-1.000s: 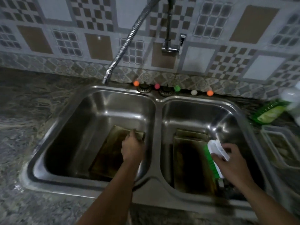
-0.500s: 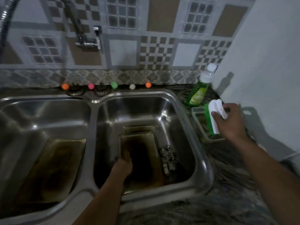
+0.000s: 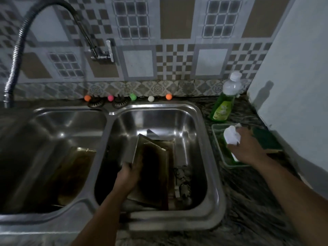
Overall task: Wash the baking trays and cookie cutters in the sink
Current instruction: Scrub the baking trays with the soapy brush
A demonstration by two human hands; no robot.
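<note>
Left hand (image 3: 130,172) is clamped on the near-left edge of the top baking tray (image 3: 152,167) in the right basin, tilting it up with its long axis running 6-to-12, while the right hand (image 3: 246,150), off at 3 o'clock over the green dish (image 3: 217,139), pinches the white brush (image 3: 231,137).

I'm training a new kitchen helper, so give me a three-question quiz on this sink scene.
1. True or false: the left hand grips a dark metal baking tray tilted up in the right steel basin.
2. What does the right hand hold over the clear plastic tub?
3. Where do the metal cookie cutters lie? A) left basin B) right basin C) counter

Key: 1 true; 2 white-handled green scrub brush; 3 B
</note>
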